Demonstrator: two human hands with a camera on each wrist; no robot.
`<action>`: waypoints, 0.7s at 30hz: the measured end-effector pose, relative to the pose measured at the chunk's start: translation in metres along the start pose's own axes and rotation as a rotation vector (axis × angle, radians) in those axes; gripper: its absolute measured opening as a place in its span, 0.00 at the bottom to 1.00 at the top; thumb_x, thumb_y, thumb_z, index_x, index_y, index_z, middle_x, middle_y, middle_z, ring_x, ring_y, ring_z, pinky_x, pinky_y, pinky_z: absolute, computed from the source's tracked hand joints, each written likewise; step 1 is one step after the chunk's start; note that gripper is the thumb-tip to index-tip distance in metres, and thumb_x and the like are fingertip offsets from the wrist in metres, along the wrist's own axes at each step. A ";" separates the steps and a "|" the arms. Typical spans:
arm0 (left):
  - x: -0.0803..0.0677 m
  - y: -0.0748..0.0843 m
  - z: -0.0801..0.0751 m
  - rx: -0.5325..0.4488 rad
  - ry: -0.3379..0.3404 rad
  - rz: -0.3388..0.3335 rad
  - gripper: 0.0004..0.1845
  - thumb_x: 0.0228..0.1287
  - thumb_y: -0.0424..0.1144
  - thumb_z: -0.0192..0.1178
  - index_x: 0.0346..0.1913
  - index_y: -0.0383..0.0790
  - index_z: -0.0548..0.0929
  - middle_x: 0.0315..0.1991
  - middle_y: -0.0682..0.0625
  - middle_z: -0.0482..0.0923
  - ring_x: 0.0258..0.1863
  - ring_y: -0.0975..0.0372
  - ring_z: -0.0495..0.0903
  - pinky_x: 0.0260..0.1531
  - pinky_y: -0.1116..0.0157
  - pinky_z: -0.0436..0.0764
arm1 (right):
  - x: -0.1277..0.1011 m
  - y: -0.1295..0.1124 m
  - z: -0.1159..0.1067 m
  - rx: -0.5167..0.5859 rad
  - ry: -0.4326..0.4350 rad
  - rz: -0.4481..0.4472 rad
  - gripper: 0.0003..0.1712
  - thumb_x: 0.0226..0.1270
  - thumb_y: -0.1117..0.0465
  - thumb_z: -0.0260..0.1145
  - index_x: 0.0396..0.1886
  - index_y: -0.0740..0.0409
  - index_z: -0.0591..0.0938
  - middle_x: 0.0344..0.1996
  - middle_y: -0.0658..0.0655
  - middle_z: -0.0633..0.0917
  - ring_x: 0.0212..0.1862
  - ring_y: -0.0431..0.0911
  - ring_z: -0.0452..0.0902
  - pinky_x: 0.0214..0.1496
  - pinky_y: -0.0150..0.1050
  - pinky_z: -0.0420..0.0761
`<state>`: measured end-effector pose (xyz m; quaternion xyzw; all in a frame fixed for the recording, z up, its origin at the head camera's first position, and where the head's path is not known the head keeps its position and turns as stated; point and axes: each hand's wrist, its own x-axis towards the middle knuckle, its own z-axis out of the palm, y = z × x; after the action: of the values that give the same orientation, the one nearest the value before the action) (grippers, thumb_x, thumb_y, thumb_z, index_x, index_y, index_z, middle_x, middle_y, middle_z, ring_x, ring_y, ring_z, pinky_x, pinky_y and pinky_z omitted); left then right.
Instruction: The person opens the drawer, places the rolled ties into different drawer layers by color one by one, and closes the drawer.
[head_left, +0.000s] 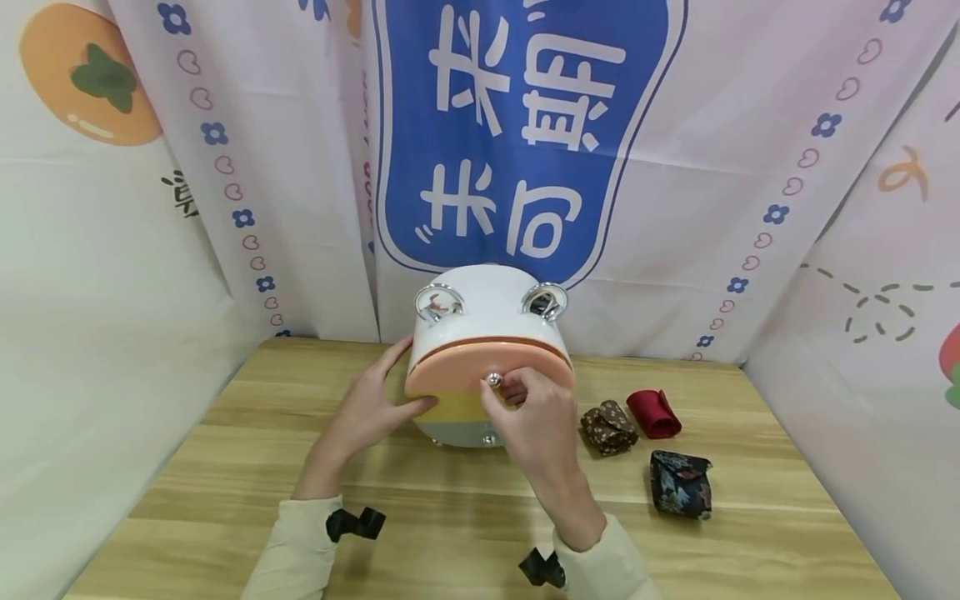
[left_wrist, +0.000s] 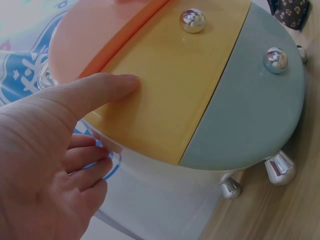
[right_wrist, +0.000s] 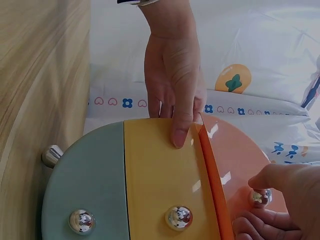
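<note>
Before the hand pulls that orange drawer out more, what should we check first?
1. Right hand pinches the orange drawer's knob: ok.
2. Left hand steadies the box, thumb on the yellow drawer: ok.
3. Orange drawer sticks out a little: ok.
4. Box feet all on the table: cannot tell.
5. Folded cloths lie clear of the drawer: ok.

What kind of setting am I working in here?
Probably a staged tabletop booth, not a lived-in room. A wooden table is walled in by printed cloth backdrops. On it stand a small drawer box, which both hands touch, and three folded cloth bundles.
</note>
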<state>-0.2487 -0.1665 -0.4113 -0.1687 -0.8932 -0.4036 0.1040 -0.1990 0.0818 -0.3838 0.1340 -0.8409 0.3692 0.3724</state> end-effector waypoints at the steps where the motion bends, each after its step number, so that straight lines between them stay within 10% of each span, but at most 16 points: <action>1: 0.000 0.000 0.000 -0.003 -0.004 0.000 0.56 0.58 0.52 0.80 0.84 0.45 0.60 0.80 0.37 0.66 0.77 0.36 0.67 0.71 0.30 0.71 | -0.001 -0.001 -0.001 -0.001 -0.001 0.000 0.12 0.60 0.55 0.81 0.27 0.55 0.86 0.23 0.50 0.90 0.26 0.38 0.87 0.31 0.34 0.88; 21: 0.001 -0.002 -0.001 -0.036 -0.011 -0.015 0.55 0.56 0.43 0.80 0.84 0.47 0.60 0.81 0.37 0.64 0.78 0.37 0.65 0.75 0.32 0.67 | -0.019 -0.012 -0.020 -0.040 -0.017 -0.017 0.13 0.57 0.54 0.82 0.25 0.53 0.86 0.21 0.47 0.89 0.25 0.35 0.85 0.29 0.31 0.86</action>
<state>-0.2503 -0.1686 -0.4114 -0.1663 -0.8876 -0.4194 0.0930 -0.1700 0.0872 -0.3822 0.1367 -0.8500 0.3480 0.3710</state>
